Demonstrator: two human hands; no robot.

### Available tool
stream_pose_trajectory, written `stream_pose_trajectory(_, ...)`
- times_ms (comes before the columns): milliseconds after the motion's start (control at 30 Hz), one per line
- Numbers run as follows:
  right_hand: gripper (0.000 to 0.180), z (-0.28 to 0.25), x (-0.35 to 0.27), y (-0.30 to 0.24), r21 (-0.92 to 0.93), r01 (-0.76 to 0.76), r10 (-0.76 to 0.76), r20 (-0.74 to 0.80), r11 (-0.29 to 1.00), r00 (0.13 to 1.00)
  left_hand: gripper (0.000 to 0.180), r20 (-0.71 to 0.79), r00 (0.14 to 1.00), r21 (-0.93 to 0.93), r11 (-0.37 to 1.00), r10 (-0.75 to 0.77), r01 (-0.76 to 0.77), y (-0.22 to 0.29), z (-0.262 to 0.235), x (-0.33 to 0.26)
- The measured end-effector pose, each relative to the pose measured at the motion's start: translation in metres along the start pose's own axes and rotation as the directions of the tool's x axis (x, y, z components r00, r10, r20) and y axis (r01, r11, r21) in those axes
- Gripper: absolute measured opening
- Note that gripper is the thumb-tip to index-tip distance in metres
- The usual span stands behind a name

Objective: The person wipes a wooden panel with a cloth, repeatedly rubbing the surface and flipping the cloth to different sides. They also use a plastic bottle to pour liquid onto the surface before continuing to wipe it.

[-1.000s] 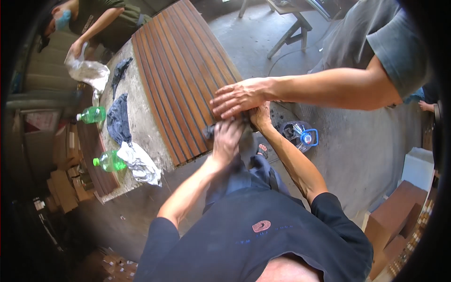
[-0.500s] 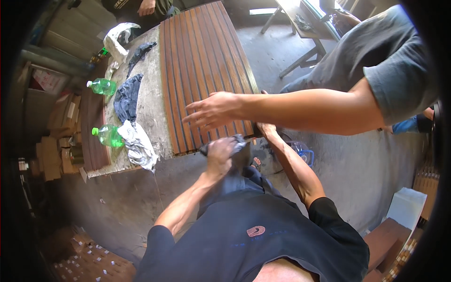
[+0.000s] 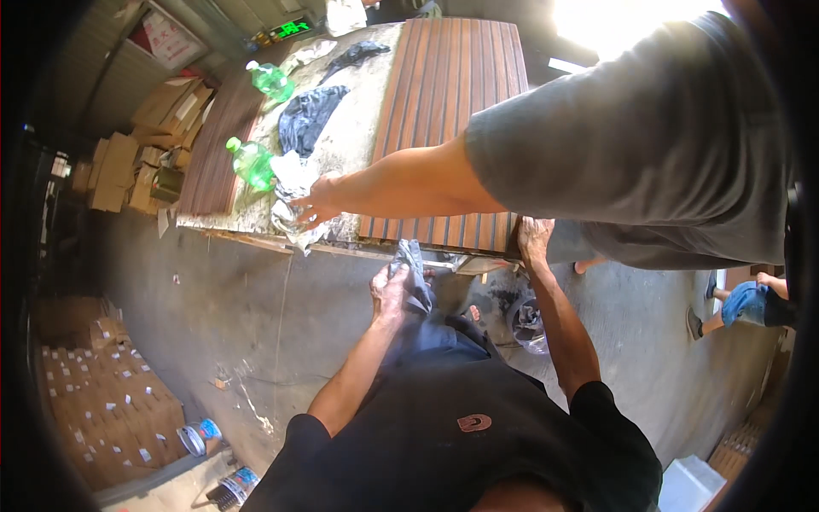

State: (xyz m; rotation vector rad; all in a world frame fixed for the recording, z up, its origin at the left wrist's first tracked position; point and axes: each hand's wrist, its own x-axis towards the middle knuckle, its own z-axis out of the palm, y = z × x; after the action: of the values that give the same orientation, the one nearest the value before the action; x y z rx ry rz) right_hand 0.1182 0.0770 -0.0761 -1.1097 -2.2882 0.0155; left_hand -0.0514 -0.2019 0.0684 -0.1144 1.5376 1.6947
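Observation:
My left hand is closed on a crumpled grey rag, just off the table's near edge. At the near right corner of a brown slatted wooden panel, my right hand grips the edge. Dark grooves run along the panel's length. A co-worker's bare arm crosses over the panel from the right and hides part of it. That person's hand touches a white rag at the table's near side.
Two green bottles and dark rags are on the worn tabletop. Another brown panel lies at its left. Cardboard is piled beyond. Stacked cartons and a bucket stand lower left; another person is far right.
The co-worker's hand has moved left from above the panel to the white rag. My left hand has drawn back from the panel's near edge, keeping the grey rag. The view has shifted.

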Motion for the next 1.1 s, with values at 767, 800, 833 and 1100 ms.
stream_pose_trajectory(767, 0.028, -0.158, -0.114, -0.088, 0.449, -0.58, 0.526, 0.252, 0.68, 0.812, 0.034, -0.309, 0.948, -0.064, 0.993, 0.079, -0.103, 0.039, -0.143, 0.077)
stream_pose_trajectory(800, 0.029, -0.159, -0.124, -0.098, 0.45, -0.603, 0.551, 0.257, 0.659, 0.794, 0.035, -0.292, 0.954, -0.113, 0.989, 0.061, -0.098, 0.049, -0.149, 0.084)
stream_pose_trajectory(833, 0.029, -0.143, -0.146, -0.094, 0.435, -0.613, 0.563, 0.254, 0.659, 0.786, 0.033, -0.227, 0.973, -0.206, 0.976, 0.026, -0.074, 0.059, -0.155, 0.091)
stream_pose_trajectory(1100, 0.022, -0.093, -0.144, -0.196, 0.447, -0.761, 0.504, 0.571, 0.471, 0.648, 0.025, -0.205, 0.967, -0.225, 0.955, 0.15, -0.195, 0.135, -0.189, 0.148)
